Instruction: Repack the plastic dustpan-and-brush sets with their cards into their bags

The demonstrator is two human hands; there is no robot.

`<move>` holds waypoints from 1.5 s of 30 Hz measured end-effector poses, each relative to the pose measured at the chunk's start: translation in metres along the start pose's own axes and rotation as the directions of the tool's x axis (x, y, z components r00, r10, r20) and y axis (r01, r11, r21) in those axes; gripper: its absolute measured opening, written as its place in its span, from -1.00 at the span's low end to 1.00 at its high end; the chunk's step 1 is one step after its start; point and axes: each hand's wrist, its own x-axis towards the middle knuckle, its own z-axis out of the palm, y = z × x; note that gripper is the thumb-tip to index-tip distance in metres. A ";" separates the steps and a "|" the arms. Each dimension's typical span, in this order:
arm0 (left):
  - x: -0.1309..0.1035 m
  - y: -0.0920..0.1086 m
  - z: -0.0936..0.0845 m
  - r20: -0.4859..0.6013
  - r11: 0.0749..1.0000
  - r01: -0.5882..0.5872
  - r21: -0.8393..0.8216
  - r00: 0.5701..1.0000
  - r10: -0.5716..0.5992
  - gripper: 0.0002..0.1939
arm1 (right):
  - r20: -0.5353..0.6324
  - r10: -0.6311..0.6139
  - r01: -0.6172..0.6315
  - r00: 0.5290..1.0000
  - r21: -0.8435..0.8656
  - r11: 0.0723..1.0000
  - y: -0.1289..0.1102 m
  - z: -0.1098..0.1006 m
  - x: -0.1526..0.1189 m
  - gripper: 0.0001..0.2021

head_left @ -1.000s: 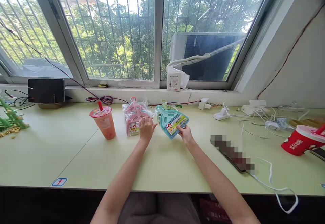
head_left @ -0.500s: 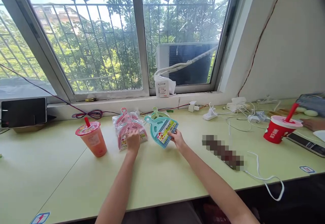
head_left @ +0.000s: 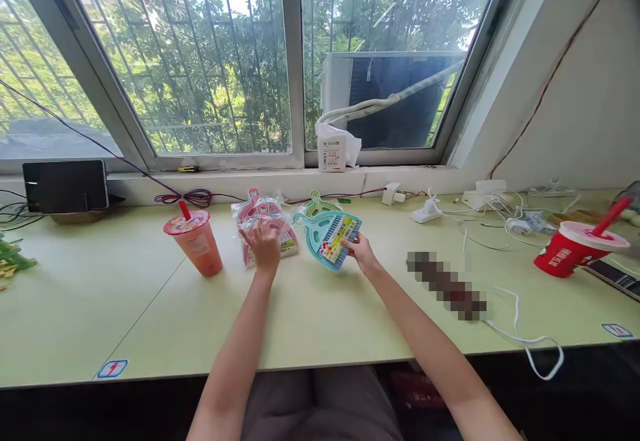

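A turquoise mini dustpan and brush set (head_left: 320, 234) with a printed label is tilted up in my right hand (head_left: 361, 253), thumb on its front at the lower right edge. Behind it a green dustpan (head_left: 320, 204) shows only its handle and upper part. To the left, pink dustpan sets (head_left: 257, 209) in clear plastic wrap lie one over another. My left hand (head_left: 265, 246) is over the front pink one with fingers apart; whether the fingertips touch the wrap I cannot tell.
An orange drink cup (head_left: 200, 248) stands left of the pink sets, with a tablet (head_left: 66, 186) behind it. On the right are a blurred-out dark object (head_left: 447, 288) with a white cable, a red cup (head_left: 570, 251), and chargers with tangled cords (head_left: 490, 198). A small box (head_left: 332, 153) stands on the sill.
The camera view has tilted down and shifted left. My left hand's fingers have spread over the front pink set. My right hand still holds the turquoise set.
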 end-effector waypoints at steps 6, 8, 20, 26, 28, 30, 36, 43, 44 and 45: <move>-0.004 0.003 0.015 0.094 0.997 0.013 -0.082 0.996 -0.005 -0.59 | 0.051 0.048 -0.046 0.998 -0.042 0.998 0.007 0.003 -0.001 -0.62; -0.004 0.000 0.017 0.137 0.998 0.002 -0.068 0.991 0.007 -0.55 | 0.022 0.031 -0.031 0.999 0.003 1.000 0.004 0.003 -0.002 -0.63; -0.007 0.002 0.022 0.243 0.998 0.028 0.048 0.969 -0.039 -0.47 | -0.009 0.041 -0.042 0.999 -0.064 0.997 -0.002 -0.001 -0.002 -0.72; -0.001 -0.003 0.015 0.275 0.984 0.064 0.166 0.955 -0.109 -0.61 | -0.027 0.071 -0.073 0.997 -0.111 0.991 -0.003 -0.003 0.001 -0.70; 0.000 -0.003 0.013 0.253 0.982 0.064 0.179 0.961 -0.109 -0.64 | -0.039 0.057 -0.062 0.998 -0.112 0.992 -0.003 -0.003 0.001 -0.70; 0.000 -0.001 0.012 0.191 0.983 0.058 0.176 0.977 -0.092 -0.67 | -0.024 0.037 -0.039 0.999 -0.092 0.995 -0.003 -0.002 -0.001 -0.70; -0.002 0.015 0.011 -0.027 0.992 -0.112 0.056 0.993 0.113 -0.66 | 0.128 0.029 -0.021 0.991 -0.063 0.998 -0.010 0.005 -0.007 -0.58; -0.008 0.038 0.013 -0.089 0.947 -0.313 -0.075 0.948 0.306 -0.72 | 0.159 -0.012 0.015 0.987 -0.015 1.000 -0.006 0.012 -0.009 -0.50; -0.010 0.041 0.013 -0.094 0.936 -0.343 -0.080 0.937 0.336 -0.73 | 0.121 -0.029 0.026 0.992 0.027 0.999 -0.004 0.012 -0.008 -0.51; -0.011 0.042 0.013 -0.102 0.926 -0.369 -0.081 0.927 0.360 -0.75 | 0.084 -0.043 0.036 0.996 0.073 0.997 -0.002 0.013 -0.008 -0.52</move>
